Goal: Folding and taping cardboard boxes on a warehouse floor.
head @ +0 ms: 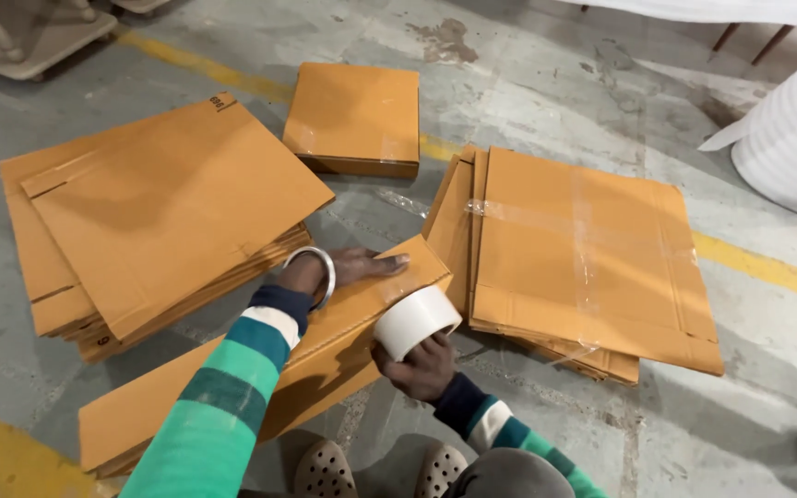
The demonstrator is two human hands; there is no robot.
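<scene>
A flat brown cardboard box (232, 392) lies on the floor right in front of me. My left hand (354, 267), with a silver bangle on the wrist, presses flat on its far end, fingers spread. My right hand (422, 367) grips a white roll of packing tape (415, 320) held against the box's right edge.
A stack of flattened cartons (149, 207) lies to the left, and a taped stack (583, 258) to the right. A smaller taped box (354, 118) sits further back. A white foam roll (795, 138) stands at far right. My sandalled feet (375, 470) are below. Yellow lines cross the concrete floor.
</scene>
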